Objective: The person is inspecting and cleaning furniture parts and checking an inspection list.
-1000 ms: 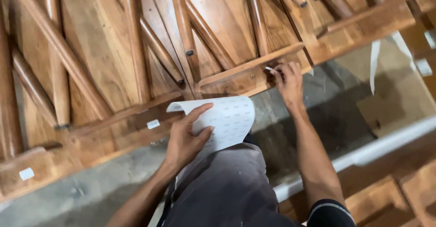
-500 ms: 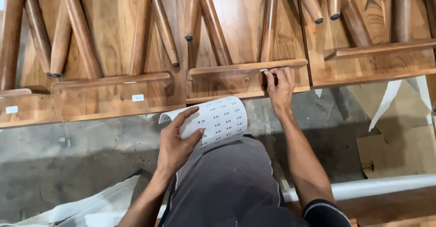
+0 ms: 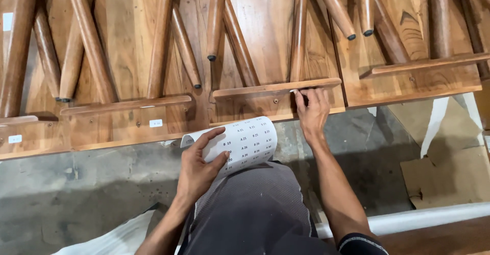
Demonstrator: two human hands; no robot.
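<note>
My left hand [image 3: 196,168] holds a curled white label sheet [image 3: 240,143] at centre frame, just above my knee. The thumb lies across the printed face and the fingers wrap the rolled edge, so the hand is clenched on the sheet. The sheet carries rows of small printed labels; some positions near the curl may already be empty, but I cannot tell.

My right hand [image 3: 312,113] is at centre right of the frame, pressed flat against the side rail [image 3: 275,87] of an upturned wooden table [image 3: 265,35]. The fingers are extended and released, gripping nothing; the fingertips [image 3: 305,96] touch the rail's lower face just beneath its edge. Whether a label lies under them is hidden by the fingers.

Step in hand, as I judge it: applying or pressing down a label on this table's rail. The neighbouring table at left of frame already bears a small white label [image 3: 155,123] on its apron, and another [image 3: 15,138] shows at far left.

Next move, as I judge it: it calls for firm pressure along the full label, then lifting the fingertips cleanly without dragging. The left hand must keep the sheet from uncurling so the following label can be peeled with the right thumb and forefinger.

The concrete floor [image 3: 76,183] lies below the tables; cardboard [image 3: 449,176] sits at lower right.
</note>
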